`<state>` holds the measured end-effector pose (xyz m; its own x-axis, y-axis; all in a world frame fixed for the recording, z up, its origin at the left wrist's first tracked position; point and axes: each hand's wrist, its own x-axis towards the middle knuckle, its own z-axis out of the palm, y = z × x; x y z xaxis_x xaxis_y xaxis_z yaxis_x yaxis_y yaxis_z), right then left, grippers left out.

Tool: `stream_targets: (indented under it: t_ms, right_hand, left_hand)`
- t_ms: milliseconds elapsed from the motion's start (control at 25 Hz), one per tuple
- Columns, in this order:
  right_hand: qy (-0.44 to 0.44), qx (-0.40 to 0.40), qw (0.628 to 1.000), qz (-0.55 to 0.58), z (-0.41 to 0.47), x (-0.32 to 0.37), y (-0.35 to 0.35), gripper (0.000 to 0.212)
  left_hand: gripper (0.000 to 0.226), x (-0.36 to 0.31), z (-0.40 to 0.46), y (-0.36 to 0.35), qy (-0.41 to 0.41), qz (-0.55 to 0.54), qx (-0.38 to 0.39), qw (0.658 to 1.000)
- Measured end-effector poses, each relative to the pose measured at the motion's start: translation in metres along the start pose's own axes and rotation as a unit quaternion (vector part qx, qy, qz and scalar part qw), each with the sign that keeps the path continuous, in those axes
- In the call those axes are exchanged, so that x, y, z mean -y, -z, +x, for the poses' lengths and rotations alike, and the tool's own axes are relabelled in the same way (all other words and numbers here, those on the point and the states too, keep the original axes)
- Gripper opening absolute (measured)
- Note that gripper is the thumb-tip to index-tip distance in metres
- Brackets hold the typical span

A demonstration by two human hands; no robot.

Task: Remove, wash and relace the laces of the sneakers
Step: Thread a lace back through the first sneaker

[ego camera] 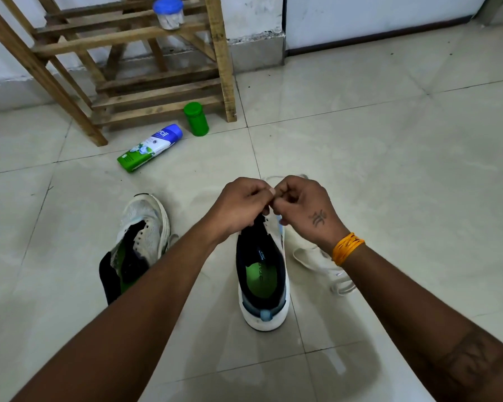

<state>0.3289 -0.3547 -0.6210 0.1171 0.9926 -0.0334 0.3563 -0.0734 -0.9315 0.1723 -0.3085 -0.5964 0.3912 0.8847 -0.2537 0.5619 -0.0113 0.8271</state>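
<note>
Mid-frame: left hand [241,206] and right hand [302,208], fingers curled, fingertips meeting above upright sneaker [263,274]; lace pinch likely, grip hidden. Second sneaker [138,242] at left, tipped. Loose white lace [325,265] on floor [389,169], right of centre.

Pale tiled floor [389,158], white wall [375,15], wooden rack [157,82] w/ slat shelves, even light

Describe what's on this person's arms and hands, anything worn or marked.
Both forearms are bare, no sleeves. The right hand has a small dark tattoo on its back, and an orange thread wristband circles that wrist. The left hand shows nothing worn.
</note>
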Motion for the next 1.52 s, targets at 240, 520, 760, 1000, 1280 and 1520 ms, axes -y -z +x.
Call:
stream_targets:
  t_ms: [240,520,760,1000,1280,1520]
  right_hand:
    - [-0.075,0.02,0.985,0.152,-0.003,0.012,0.026,0.009]
    - [-0.049,0.061,0.981,0.176,-0.005,0.026,0.006,0.003]
    - [-0.067,0.044,0.984,0.157,-0.009,0.017,0.011,0.009]
    - [-0.053,0.057,0.984,0.16,-0.008,0.022,-0.001,0.001]
    - [-0.068,0.049,0.984,0.156,-0.014,0.014,0.003,0.007]
    - [-0.057,0.069,0.984,0.156,-0.013,0.016,-0.006,0.001]
  left_hand:
    - [0.022,0.051,-0.002,0.041,0.028,-0.034,-0.197,0.979]
    - [0.017,0.005,-0.03,0.006,-0.051,-0.111,-0.038,0.992]
    - [0.016,0.061,-0.033,0.049,0.048,0.167,-0.286,0.942]
    - [0.017,0.012,-0.042,0.01,-0.132,-0.02,-0.082,0.988]
    - [0.019,0.051,-0.034,0.047,-0.046,0.183,-0.216,0.958]
    - [0.016,0.037,-0.034,0.023,-0.01,0.006,-0.122,0.992]
